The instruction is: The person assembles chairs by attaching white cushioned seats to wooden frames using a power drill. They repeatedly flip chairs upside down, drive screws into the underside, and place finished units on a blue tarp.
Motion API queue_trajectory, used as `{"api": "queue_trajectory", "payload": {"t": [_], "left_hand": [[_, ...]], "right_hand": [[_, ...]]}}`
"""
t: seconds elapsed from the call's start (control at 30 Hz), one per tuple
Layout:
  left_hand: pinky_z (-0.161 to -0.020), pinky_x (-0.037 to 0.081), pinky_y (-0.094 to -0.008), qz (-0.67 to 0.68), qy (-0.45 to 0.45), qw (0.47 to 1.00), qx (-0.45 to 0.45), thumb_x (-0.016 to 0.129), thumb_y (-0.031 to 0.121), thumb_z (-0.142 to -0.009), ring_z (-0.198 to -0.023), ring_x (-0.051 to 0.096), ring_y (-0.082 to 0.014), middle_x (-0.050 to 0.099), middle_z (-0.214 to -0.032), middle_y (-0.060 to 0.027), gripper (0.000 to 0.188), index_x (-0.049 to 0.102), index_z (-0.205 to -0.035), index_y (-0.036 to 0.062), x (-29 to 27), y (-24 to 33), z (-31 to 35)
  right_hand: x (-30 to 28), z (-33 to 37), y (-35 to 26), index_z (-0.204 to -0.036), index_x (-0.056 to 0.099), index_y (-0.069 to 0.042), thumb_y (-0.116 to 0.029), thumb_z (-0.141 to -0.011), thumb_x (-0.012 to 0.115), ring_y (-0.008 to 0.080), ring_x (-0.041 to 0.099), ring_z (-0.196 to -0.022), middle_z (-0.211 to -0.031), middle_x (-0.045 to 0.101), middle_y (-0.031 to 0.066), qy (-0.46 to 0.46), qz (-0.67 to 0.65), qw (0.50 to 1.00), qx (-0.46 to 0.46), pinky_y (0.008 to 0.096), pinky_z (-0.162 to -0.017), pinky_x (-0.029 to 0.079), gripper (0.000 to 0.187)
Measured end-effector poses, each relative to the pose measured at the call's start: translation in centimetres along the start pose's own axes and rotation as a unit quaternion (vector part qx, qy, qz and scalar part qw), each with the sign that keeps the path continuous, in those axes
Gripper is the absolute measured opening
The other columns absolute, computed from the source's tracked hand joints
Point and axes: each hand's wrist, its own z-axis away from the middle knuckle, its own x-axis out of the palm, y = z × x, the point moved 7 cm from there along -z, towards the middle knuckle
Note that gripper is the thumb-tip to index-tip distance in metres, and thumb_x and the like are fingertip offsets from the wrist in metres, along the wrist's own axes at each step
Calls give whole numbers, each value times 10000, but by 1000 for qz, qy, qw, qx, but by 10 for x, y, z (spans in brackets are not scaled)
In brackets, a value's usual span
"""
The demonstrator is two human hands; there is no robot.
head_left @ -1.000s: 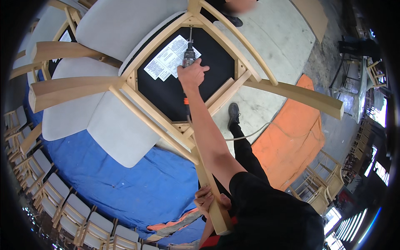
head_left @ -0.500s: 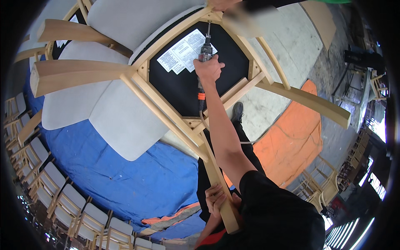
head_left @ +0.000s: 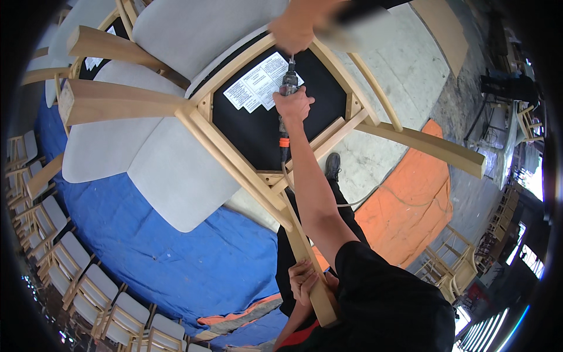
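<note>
Seeing a co-worker's hand (head_left: 293, 28) come in over the far corner of the upturned chair (head_left: 252, 132), covering the tip of the bit (head_left: 292, 59); I can't confirm seating | right hand (head_left: 293, 105): fingers wrapped round inline screwdriver (head_left: 288, 88) | left hand (head_left: 302, 280): fingers curled round near leg (head_left: 320, 297) | chair: centre-far

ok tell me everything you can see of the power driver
The slim grey-and-black power driver, apparently metal and plastic, has an orange band near its rear, then a thin pale cable. The person's right hand wraps its body. It points forward over the upturned wooden chair's black underside; another person's blurred hand hides the tip.
</note>
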Motion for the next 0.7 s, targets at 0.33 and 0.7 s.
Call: {"api": "queue_trajectory", "payload": {"t": [0.33,0.7], "left_hand": [[-720,543,-453,-20,38,999,26,759,114,-722,-770,617,-324,516,-764,-134,276,553,-868,2,3,0,7],[-719,545,-390,6,82,993,80,714,97,-681,-737,616,-298,553,-827,-144,345,486,-931,31,-2,23,3]], "right_hand": [[-12,4,9,-1198,504,-26,-367,-610,770,448,619,-933,-1077,506,289,-11,3,1000,-16,450,-829,547,730],[-166,105,82,-984,577,-9,-382,-594,782,398,613,-943,-912,644,252,-241,-19,931,-272,458,-826,493,578]]}}
